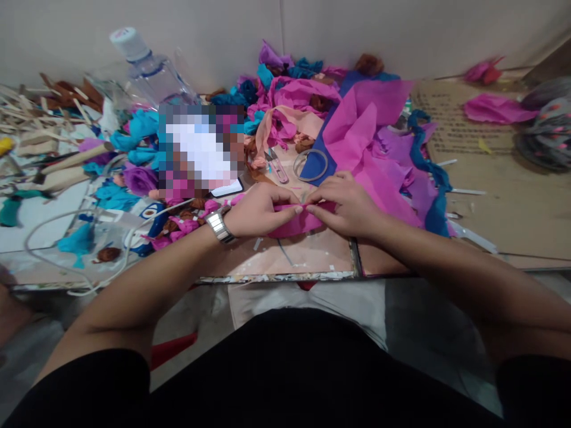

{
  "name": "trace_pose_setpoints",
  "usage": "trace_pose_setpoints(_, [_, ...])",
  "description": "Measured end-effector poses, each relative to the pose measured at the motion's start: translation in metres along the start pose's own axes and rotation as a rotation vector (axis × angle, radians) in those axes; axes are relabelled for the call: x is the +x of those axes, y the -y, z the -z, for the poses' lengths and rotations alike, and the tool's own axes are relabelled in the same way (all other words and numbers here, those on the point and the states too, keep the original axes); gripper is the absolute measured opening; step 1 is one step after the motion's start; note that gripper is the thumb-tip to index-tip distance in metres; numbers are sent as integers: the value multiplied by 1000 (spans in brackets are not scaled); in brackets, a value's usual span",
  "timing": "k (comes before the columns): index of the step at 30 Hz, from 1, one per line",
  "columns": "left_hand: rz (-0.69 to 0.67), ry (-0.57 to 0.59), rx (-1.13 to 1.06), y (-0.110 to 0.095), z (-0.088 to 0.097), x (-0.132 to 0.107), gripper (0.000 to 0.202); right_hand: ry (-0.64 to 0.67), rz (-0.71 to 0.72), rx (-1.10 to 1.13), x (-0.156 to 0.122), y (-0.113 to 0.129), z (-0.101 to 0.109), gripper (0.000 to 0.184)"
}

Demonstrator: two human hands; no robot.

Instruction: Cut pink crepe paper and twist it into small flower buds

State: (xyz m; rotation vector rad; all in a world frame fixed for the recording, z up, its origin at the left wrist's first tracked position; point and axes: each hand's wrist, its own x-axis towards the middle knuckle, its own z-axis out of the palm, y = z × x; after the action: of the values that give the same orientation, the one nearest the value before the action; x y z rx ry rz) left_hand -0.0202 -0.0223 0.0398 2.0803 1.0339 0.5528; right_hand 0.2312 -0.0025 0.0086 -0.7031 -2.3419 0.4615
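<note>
A piece of pink crepe paper (297, 224) is pinched between my two hands, just above the table's front part. My left hand (263, 208), with a metal-banded watch at the wrist, grips its left side between thumb and fingers. My right hand (345, 205) pinches the right side, its thumb tip almost touching the left thumb. Just beyond the fingers lie a pair of small pink-handled snips (277, 166) and a roll of clear tape (311, 165). Larger magenta crepe sheets (357, 125) spread past my right hand. The fingers hide part of the held paper.
A clear plastic bottle (154, 74) with a white cap stands at the back left. A phone (227, 188), partly blurred out, leans near my left hand. A white cable (122, 261) loops across the left side. Brown cardboard (464, 142) covers the right. Crumpled coloured paper surrounds the work spot.
</note>
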Motion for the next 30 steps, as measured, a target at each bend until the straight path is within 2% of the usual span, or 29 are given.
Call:
trace_pose_setpoints(3, [24,70,1,1,1,1,40,-8,-26,-3,0,-1,-2,13])
trace_pose_setpoints(5, [36,78,-11,1,1,2,41,-18,-30,-16,0,-1,-2,13])
trace_pose_setpoints(13, [170,134,-283,-1,4,3,37,-77,6,-65,0,3,-1,16])
trace_pose_setpoints(18, [251,154,-347,1,7,3,27,-83,10,-70,0,5,1,15])
trace_pose_setpoints(25, [201,98,-278,3,9,4,25,-90,41,-82,1,6,1,14])
trace_pose_setpoints(30, [241,120,-319,3,9,3,22,-71,42,-85,1,6,0,13])
